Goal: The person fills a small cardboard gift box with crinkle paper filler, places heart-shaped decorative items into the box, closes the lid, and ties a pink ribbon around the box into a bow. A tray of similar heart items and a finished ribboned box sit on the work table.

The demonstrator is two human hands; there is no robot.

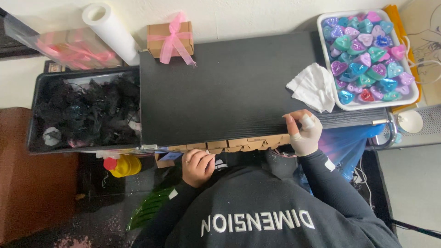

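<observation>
Far left: black bin (34,110) beside the tabletop, filled with black shredded filler (92,110). Behind it, a clear bag of pink ribbon (73,48) and a white paper roll (110,30) lying aslant. Below the bin, a yellow bottle with a red cap (123,165), on its side.

Centre: black tabletop (229,87), mostly bare. At its back left corner a small brown box (158,41) tied with a pink bow.

Along the near edge: a strip of flat cardboard blanks (229,144). Long axis runs left to right, parallel to the edge, with the right end a touch higher in view. Most of it is tucked under the tabletop edge; only tabbed ends show.

Left hand (198,166) sits just below the strip's left part, fingers curled narrow into a loose fist, knuckles up. Cannot tell whether it grips the card.

Right hand (304,133) wears a white wrap or glove. It rests at the strip's right end on the tabletop edge, fingers bent and fairly close; whether they pinch the card, cannot tell.

Right of centre: crumpled white cloth (312,87), touching the tray. White tray (415,96) at back right, heaped with heart-shaped pieces (363,55) in purple, teal, blue, pink and one red.
</observation>
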